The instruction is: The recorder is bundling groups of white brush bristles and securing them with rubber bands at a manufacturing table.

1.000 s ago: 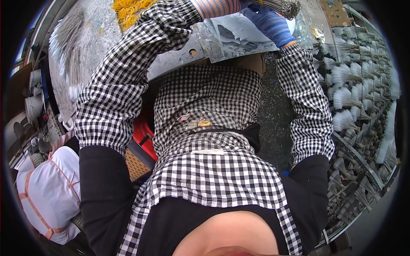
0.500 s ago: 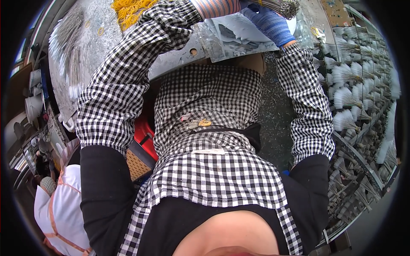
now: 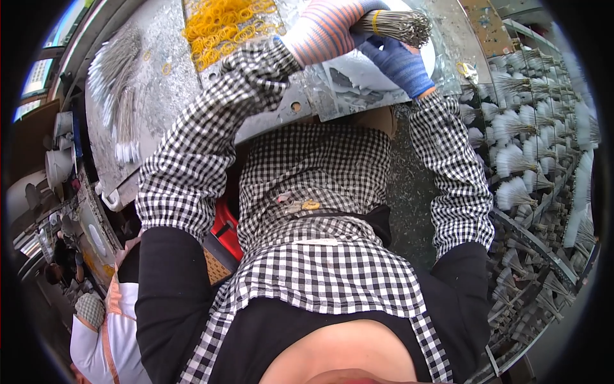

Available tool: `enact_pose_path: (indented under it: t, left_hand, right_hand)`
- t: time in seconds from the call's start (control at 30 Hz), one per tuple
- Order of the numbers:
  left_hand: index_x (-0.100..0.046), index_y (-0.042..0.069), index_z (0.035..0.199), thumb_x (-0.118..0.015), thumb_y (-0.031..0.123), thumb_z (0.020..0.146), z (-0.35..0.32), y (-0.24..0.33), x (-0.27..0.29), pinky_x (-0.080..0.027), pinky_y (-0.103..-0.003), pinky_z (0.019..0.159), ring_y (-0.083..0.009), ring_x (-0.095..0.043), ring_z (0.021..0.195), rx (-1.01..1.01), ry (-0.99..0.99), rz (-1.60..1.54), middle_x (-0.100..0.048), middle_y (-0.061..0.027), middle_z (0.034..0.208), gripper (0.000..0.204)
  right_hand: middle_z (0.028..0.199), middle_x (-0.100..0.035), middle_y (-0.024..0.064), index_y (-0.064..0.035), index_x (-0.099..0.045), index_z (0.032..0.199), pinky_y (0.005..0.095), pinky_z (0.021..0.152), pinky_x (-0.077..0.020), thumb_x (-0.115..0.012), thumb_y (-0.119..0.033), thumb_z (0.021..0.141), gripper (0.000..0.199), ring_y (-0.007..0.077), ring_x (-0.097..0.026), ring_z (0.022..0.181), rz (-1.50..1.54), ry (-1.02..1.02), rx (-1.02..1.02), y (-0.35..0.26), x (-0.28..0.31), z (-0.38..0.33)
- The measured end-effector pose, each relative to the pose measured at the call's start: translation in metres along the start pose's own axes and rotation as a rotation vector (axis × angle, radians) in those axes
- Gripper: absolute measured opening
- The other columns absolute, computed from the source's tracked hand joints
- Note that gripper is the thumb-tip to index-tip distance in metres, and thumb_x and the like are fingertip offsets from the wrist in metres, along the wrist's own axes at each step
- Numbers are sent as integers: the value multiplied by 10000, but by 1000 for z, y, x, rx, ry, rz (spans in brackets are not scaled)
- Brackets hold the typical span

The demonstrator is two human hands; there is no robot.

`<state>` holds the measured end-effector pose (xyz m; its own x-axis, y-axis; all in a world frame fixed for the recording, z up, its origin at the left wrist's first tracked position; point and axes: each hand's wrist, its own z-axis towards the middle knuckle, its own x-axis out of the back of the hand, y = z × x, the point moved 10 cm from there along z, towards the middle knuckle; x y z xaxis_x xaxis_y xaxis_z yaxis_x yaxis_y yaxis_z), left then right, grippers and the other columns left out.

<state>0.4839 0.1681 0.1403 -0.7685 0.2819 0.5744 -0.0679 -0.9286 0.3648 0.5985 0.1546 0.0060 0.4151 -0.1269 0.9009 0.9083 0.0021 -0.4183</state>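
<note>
My left hand (image 3: 327,29), in a striped orange, white and blue glove, is closed around a bundle of thin metal wire stems (image 3: 400,27). A yellow rubber band circles the bundle, and its looped ends point right; the far end is hidden by the glove. My right hand (image 3: 400,64), in a blue knit glove, is against the bundle's near underside. Its fingers bend beneath the wires and are partly hidden. Both hands are above a plate with white paste-like smears (image 3: 364,77) on the metal table (image 3: 268,118).
A heap of yellow rubber bands (image 3: 224,32) lies to the left. Beyond it are wire-stemmed brushes with white bristles (image 3: 118,83). Many bundled brushes (image 3: 511,128) stand in a rack at the right. Another person in white (image 3: 121,320) is at the lower left.
The whole view has shifted, so table and hands appear lower. The wire bundle, cut off at the top edge before, now shows more fully, with my left hand gripping it.
</note>
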Motion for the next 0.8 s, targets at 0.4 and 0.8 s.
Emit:
enact_pose_path:
  t: [0.4, 0.8]
  left_hand:
    - [-577, 94, 1324, -599, 165, 1007, -225, 20, 168, -470, -435, 1090, -255, -587, 1257, 877, 1130, -1326, -604, -109, 1369, 326]
    - [-534, 170, 1453, -520, 461, 1036, -405, 59, 219, -508, -535, 1075, -309, -497, 1390, 546, 1443, -1489, -544, -80, 1497, 508]
  right_hand:
    - [842, -717, 74, -44, -732, 972, 307, 659, -522, -783, -87, 836, 151, 183, -669, 720, 626, 406, 294, -162, 97, -61]
    - [819, -733, 120, -47, -742, 955, 353, 700, -559, -728, -168, 900, 134, 264, -715, 738, 734, -155, 339, -237, -123, -28]
